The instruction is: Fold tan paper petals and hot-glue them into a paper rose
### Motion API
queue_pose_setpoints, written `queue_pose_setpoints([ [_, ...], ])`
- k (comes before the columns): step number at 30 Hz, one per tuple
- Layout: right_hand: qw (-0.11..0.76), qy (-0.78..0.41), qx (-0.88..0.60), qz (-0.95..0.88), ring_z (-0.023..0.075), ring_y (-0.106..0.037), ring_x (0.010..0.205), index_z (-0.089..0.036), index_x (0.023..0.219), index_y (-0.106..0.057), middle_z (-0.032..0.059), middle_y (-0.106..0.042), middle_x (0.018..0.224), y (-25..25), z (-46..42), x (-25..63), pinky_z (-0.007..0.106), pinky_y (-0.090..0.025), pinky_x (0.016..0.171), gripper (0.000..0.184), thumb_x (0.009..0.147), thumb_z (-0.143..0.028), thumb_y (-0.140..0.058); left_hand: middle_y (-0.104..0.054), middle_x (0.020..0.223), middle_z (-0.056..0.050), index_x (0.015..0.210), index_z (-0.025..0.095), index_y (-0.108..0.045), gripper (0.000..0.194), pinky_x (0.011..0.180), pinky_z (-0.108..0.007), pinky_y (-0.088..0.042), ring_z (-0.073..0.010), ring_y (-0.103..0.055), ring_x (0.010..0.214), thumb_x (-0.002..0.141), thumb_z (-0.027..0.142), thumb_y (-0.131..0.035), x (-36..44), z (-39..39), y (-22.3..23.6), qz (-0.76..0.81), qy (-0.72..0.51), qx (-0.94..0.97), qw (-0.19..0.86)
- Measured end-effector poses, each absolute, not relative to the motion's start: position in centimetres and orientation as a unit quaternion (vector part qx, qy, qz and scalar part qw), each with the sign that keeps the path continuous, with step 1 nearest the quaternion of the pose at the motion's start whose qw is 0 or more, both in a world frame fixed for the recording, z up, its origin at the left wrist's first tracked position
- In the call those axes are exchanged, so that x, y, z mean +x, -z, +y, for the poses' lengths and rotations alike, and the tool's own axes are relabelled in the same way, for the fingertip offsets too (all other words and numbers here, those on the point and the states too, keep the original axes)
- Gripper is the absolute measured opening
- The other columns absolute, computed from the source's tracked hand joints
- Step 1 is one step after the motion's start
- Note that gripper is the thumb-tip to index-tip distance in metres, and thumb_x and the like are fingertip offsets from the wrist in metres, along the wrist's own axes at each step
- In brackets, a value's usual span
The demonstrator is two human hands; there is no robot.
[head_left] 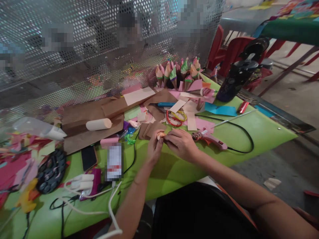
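My left hand [155, 147] is closed around a small peach-orange piece of twisted paper [160, 135], holding it upright over the table. My right hand [183, 142] meets it from the side, thumb and fingers pinched at the same piece; its fingertips are partly hidden. Just behind the hands lie brown paper pieces [149, 130]. Scissors with red and yellow handles [174, 122] and a blue cutter [165, 104] rest farther back. Right of my right hand is a pink glue gun [215, 140] with a black cord.
Several paper ice-cream cones [173, 74] stand at the back, near a perforated metal screen [99, 49]. A dark tumbler [236, 79] is at the right. Left are a white roll [98, 124], phone [89, 158], yellow glue gun [28, 196], cables and paper scraps on the green table [169, 176].
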State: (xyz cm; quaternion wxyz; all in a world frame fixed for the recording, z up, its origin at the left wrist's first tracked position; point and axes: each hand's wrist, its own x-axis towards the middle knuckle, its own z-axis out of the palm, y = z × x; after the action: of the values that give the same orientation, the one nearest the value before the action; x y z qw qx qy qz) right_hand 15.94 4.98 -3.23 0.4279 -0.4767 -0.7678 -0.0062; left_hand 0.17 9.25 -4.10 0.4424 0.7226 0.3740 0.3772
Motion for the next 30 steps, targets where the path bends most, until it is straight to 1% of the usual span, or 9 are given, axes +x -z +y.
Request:
queue_pose_setpoints([
  [5,0.427,0.027,-0.471,-0.772,0.0188,-0.060,0.076,-0.019,0.093,-0.070,0.0075,-0.069,0.088,2.79,4.89,16.06,0.031,-0.043,0.069,0.020,0.095,-0.018,-0.049,-0.067,0.113,-0.009,0.121,0.022,-0.054,0.051,0.093,-0.036,-0.049,-0.0235,-0.062,0.107,0.094,0.062,-0.038,0.01,9.32,4.07,0.378,-0.357,0.733,0.438],
  [9,0.433,0.051,-0.471,-0.767,0.0188,-0.060,0.074,-0.018,0.092,-0.069,0.0065,-0.069,0.083,3.01,5.03,16.16,0.030,-0.042,0.067,0.018,0.093,-0.015,-0.051,-0.067,0.117,-0.008,0.127,0.022,-0.050,0.053,0.094,-0.035,-0.050,-0.0219,-0.063,0.106,0.092,0.060,-0.042,-0.10,9.27,3.83,0.394,-0.329,0.752,0.413],
  [12,0.437,0.052,-0.475,-0.762,0.0184,-0.059,0.074,-0.019,0.090,-0.069,0.0059,-0.068,0.082,3.25,5.12,16.19,0.030,-0.042,0.067,0.018,0.092,-0.013,-0.052,-0.067,0.118,-0.009,0.128,0.021,-0.049,0.051,0.094,-0.035,-0.051,-0.0214,-0.064,0.106,0.093,0.058,-0.041,-0.07,9.27,3.76,0.400,-0.318,0.764,0.392],
  [20,0.442,0.040,-0.484,-0.754,0.0180,-0.059,0.076,-0.020,0.092,-0.069,0.0056,-0.068,0.083,3.37,5.12,16.15,0.030,-0.041,0.067,0.018,0.094,-0.016,-0.051,-0.067,0.121,-0.009,0.130,0.022,-0.050,0.051,0.096,-0.033,-0.051,-0.0211,-0.064,0.110,0.095,0.057,-0.037,0.02,9.28,3.84,0.408,-0.316,0.769,0.378],
  [24,0.434,0.044,-0.493,-0.752,0.0177,-0.058,0.075,-0.020,0.093,-0.070,0.0057,-0.067,0.082,3.41,5.11,16.11,0.029,-0.041,0.067,0.020,0.096,-0.019,-0.050,-0.067,0.118,-0.009,0.130,0.020,-0.048,0.050,0.096,-0.034,-0.050,-0.0209,-0.064,0.108,0.095,0.053,-0.037,-0.03,9.37,3.77,0.393,-0.320,0.769,0.389],
  [30,0.431,0.039,-0.493,-0.755,0.0177,-0.059,0.075,-0.020,0.095,-0.070,0.0056,-0.067,0.082,3.61,5.11,16.18,0.030,-0.042,0.068,0.019,0.097,-0.021,-0.051,-0.069,0.113,-0.008,0.128,0.020,-0.049,0.042,0.093,-0.036,-0.052,-0.0209,-0.066,0.103,0.094,0.044,-0.039,0.04,9.49,4.03,0.381,-0.335,0.764,0.399],
])
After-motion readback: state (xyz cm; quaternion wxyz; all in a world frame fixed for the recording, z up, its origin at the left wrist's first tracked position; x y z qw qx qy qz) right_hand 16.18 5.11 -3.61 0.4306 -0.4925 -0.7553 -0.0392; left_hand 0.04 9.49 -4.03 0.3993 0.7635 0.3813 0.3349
